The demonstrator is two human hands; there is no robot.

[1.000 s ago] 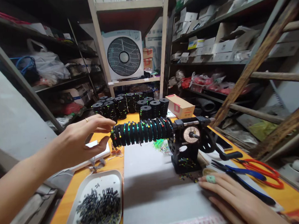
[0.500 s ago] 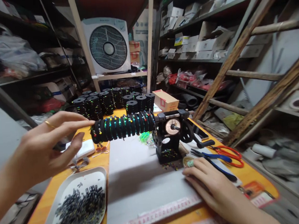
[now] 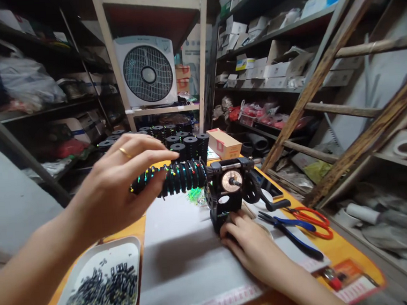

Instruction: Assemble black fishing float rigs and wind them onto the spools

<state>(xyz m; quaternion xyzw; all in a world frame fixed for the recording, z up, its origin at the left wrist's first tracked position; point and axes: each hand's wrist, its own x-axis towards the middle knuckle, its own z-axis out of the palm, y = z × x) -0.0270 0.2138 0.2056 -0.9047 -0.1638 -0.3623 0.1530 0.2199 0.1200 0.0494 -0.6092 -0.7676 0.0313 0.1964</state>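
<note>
My left hand (image 3: 121, 180) spans the free end of a ridged black spool (image 3: 182, 176), which is wound with line and dotted with coloured beads. Its thumb lies across the near side and its fingers stretch above, apart from the thumb. The spool sits level on a black hand-crank winder (image 3: 231, 181). At the winder's base, my right hand (image 3: 247, 240) has its fingers curled together and pointing down. Its fingertips are partly hidden, so whatever they pinch does not show.
At lower left, a white tray (image 3: 136, 251) holds many small dark pieces. Blue-handled pliers (image 3: 290, 230) and red-handled scissors (image 3: 323, 223) lie to the right. Behind the winder are a cardboard box (image 3: 226, 143) and several upright black spools (image 3: 191, 146). A wooden ladder (image 3: 319, 82) leans at right.
My left hand has moved right, from the spool's end to over its length. My right hand has moved left and forward, from beside the pliers to the winder's base. The view has tilted slightly.
</note>
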